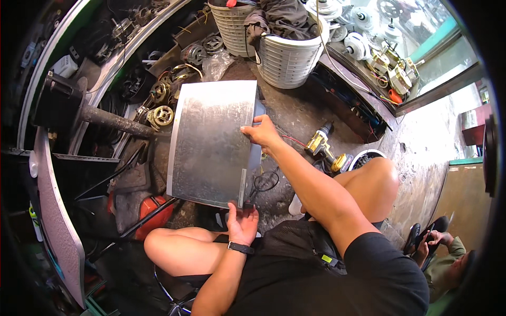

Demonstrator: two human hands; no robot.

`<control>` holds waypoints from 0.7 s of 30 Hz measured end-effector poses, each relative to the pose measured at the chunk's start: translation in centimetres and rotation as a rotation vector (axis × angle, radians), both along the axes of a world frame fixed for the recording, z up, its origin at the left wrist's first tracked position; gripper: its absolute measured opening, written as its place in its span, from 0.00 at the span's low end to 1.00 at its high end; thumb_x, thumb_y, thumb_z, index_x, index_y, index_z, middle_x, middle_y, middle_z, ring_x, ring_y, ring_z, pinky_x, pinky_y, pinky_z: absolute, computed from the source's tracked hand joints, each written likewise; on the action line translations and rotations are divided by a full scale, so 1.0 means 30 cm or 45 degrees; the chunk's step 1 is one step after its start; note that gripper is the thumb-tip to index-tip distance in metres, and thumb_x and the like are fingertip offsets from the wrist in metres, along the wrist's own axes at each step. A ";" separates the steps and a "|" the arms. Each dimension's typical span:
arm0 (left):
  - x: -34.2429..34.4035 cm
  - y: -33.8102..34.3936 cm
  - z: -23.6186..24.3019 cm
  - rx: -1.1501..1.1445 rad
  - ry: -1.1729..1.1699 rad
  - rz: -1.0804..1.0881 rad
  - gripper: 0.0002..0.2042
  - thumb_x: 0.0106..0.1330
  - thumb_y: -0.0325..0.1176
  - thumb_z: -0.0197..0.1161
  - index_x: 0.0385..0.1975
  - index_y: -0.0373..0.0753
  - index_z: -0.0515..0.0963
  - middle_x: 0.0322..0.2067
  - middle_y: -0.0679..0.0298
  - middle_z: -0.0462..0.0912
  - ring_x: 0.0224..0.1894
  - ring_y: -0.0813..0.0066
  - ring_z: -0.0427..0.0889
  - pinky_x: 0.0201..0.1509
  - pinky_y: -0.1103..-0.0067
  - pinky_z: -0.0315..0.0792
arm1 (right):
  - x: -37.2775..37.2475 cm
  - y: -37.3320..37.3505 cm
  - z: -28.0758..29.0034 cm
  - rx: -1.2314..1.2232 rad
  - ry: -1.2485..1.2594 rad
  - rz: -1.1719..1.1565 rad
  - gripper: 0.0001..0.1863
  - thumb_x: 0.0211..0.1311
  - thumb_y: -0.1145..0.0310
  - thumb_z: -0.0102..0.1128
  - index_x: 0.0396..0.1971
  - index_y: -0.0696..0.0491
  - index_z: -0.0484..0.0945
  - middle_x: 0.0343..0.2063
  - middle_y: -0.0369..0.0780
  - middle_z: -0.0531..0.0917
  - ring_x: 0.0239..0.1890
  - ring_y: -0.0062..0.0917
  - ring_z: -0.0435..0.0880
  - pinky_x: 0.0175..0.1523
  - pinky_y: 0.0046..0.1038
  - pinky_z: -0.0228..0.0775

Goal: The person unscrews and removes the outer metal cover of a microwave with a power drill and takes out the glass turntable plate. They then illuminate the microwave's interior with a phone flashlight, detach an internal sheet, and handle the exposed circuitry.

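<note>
Two baskets (289, 64) stand on grimy floor (287, 111) beyond a grey panel (211, 150) clamped by left fingers (252, 217) and right fingers (259, 120).

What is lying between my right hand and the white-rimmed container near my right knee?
The head view shows a yellow-and-black drill between your right hand and the white-rimmed container, with a thin red cable nearer the hand.

drill (320, 146) right of panel (213, 145) | baskets (289, 64) behind | likely motor parts (160, 116) left

Right grip (263, 132) holds a grey panel (211, 142) at its side, left grip (242, 225) seemingly touching its lower edge
</note>
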State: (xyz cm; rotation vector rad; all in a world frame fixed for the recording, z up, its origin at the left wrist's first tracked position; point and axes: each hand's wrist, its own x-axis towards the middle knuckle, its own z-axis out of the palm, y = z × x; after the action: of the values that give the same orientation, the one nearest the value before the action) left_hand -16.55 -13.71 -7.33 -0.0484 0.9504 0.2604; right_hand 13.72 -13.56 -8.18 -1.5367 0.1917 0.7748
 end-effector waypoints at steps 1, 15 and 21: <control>0.000 -0.003 0.004 0.006 0.004 0.000 0.16 0.62 0.49 0.74 0.40 0.48 0.80 0.44 0.66 0.83 0.52 0.63 0.79 0.62 0.66 0.70 | -0.003 0.020 -0.001 -0.041 -0.008 0.020 0.29 0.52 0.70 0.77 0.51 0.56 0.70 0.39 0.42 0.83 0.35 0.26 0.82 0.36 0.30 0.74; -0.008 -0.032 0.006 0.333 0.014 -0.283 0.16 0.70 0.52 0.63 0.45 0.47 0.77 0.53 0.58 0.82 0.56 0.61 0.77 0.67 0.64 0.68 | -0.145 -0.033 0.028 -0.368 -0.320 -0.030 0.35 0.53 0.59 0.72 0.57 0.61 0.69 0.46 0.50 0.82 0.47 0.40 0.83 0.52 0.40 0.76; -0.153 0.001 0.028 1.095 0.660 -0.626 0.29 0.71 0.33 0.62 0.68 0.39 0.59 0.42 0.68 0.70 0.42 0.77 0.75 0.45 0.72 0.73 | -0.496 -0.054 0.108 -0.512 -0.315 0.323 0.44 0.54 0.58 0.72 0.65 0.63 0.60 0.59 0.61 0.71 0.65 0.55 0.70 0.70 0.43 0.64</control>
State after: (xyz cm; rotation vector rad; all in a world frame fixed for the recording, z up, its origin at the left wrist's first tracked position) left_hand -21.16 -13.68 -6.48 1.0730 1.2554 0.2079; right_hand -1.17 -15.18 -4.94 -2.0509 -0.0366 0.7651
